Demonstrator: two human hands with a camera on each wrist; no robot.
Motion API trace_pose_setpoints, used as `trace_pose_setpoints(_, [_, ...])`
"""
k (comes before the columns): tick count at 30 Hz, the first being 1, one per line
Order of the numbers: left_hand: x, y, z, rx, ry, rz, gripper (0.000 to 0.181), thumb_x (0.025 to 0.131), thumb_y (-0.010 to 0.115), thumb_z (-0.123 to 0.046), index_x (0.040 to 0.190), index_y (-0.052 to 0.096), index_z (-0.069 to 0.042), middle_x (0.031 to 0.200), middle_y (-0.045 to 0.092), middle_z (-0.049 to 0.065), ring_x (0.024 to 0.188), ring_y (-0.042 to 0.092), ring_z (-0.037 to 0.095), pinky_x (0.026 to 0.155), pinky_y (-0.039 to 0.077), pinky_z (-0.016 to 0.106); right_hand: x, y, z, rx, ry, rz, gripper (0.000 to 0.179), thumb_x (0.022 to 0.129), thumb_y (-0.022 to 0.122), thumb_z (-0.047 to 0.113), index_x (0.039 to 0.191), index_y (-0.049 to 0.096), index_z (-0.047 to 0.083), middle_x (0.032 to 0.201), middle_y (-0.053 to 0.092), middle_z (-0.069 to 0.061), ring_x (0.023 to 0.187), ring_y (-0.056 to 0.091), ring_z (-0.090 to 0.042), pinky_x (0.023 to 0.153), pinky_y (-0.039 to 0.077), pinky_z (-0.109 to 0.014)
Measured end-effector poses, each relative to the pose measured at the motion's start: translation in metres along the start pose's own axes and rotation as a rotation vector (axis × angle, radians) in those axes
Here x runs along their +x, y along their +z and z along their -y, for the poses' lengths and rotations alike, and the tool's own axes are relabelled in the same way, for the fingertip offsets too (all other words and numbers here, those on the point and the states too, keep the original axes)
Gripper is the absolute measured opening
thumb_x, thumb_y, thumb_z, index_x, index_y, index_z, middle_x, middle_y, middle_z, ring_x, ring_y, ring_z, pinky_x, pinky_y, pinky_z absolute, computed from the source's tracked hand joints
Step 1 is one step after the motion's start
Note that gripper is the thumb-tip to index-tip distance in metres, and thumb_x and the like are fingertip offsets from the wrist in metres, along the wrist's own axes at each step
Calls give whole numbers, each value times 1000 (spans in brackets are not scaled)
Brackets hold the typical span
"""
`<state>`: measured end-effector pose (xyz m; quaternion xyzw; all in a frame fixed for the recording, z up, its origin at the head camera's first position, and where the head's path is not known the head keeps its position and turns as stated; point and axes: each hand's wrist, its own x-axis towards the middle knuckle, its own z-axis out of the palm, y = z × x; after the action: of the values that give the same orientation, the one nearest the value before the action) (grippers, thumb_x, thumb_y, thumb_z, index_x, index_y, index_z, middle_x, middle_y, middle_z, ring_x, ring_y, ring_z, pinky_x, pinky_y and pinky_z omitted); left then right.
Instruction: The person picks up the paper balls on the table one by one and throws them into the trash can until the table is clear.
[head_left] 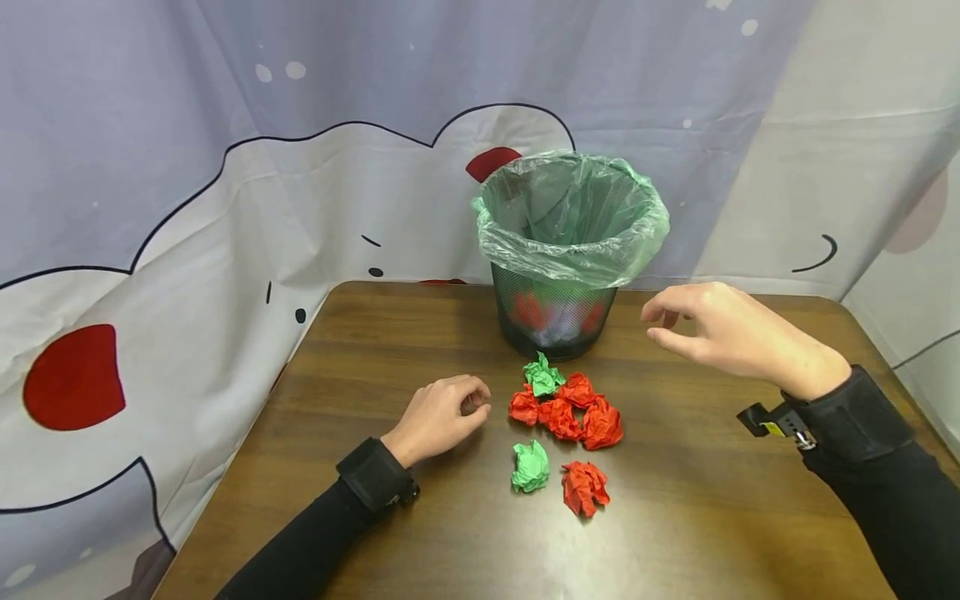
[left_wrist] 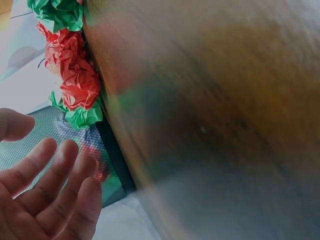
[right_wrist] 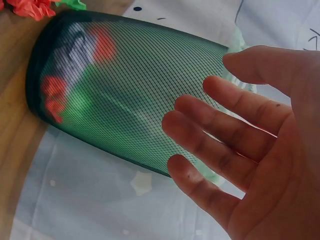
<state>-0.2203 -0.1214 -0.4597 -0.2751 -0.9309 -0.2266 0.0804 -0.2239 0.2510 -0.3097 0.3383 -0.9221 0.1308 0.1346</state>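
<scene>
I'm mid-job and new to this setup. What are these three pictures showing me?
No robot here: just a person's bare left hand and right hand at a wooden table. The wide picture comes from a camera on the head; the other two come from a camera on each wrist. Five red paper balls and two green paper balls lie on the table in front of a mesh bin lined with a green bag. Red shapes show through the mesh. Neither hand holds anything.
</scene>
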Motion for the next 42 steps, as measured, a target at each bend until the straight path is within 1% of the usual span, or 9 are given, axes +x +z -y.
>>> trace_pose_setpoints(5, [0,1,-1,-4,8,4,15,84,58,-34,95,64,-26,82,59,-11,73,56,6,61,42,23,-6,9,1,18,12,20,14,82,67,25,93,63,32,83,57,23,76,53,4,67,45,-26])
trace_pose_setpoints(10, [-1,3,-3,-7,4,11,14,84,58,-34,95,63,-27,83,59,-12,73,56,5,61,42,22,-13,18,1,39,24,29,14,82,67,25,95,63,31,84,57,23,77,53,4,68,45,-26])
trace_pose_setpoints(17, [-3,2,-7,-17,7,19,18,84,58,-34,97,65,-23,83,58,-13,74,55,4,62,42,22,-22,34,-1,65,44,45,13,84,65,28,97,63,30,83,58,22,77,54,2,67,44,-26])
trace_pose_setpoints(21, [-4,2,-10,-6,13,25,19,84,58,-34,98,65,-22,85,58,-13,76,55,3,62,42,22,-25,42,-2,79,43,53,13,84,65,27,97,63,30,83,58,21,76,54,1,65,44,-25])
trace_pose_setpoints(25, [-6,1,-13,0,20,42,21,84,59,-34,101,65,-22,88,59,-12,78,57,6,63,43,24,-28,50,-2,88,54,60,13,84,65,28,97,64,30,84,58,21,76,54,1,65,44,-25])
trace_pose_setpoints(28, [-7,0,-17,2,32,54,24,84,58,-36,103,64,-23,90,60,-11,80,57,8,64,43,25,-30,55,-3,91,63,63,14,84,65,28,98,64,29,84,58,21,77,55,-1,67,44,-27])
trace_pose_setpoints(34, [-8,0,-25,16,65,83,27,84,57,-40,104,63,-24,95,61,-10,83,56,6,66,44,26,-33,65,-4,98,69,77,13,85,63,29,98,64,29,85,59,20,78,57,-4,69,44,-28])
trace_pose_setpoints(40, [-10,-1,-37,26,110,119,31,84,58,-43,107,62,-22,99,61,-8,89,54,5,69,47,28,-34,70,-4,109,74,76,13,85,63,30,98,63,30,85,59,20,78,57,-4,69,45,-29])
trace_pose_setpoints(42, [-10,-1,-41,31,130,132,32,84,58,-45,108,62,-23,101,60,-9,91,52,4,70,47,28,-34,72,-4,112,72,78,13,85,64,29,98,63,30,85,58,20,78,57,-4,70,45,-29])
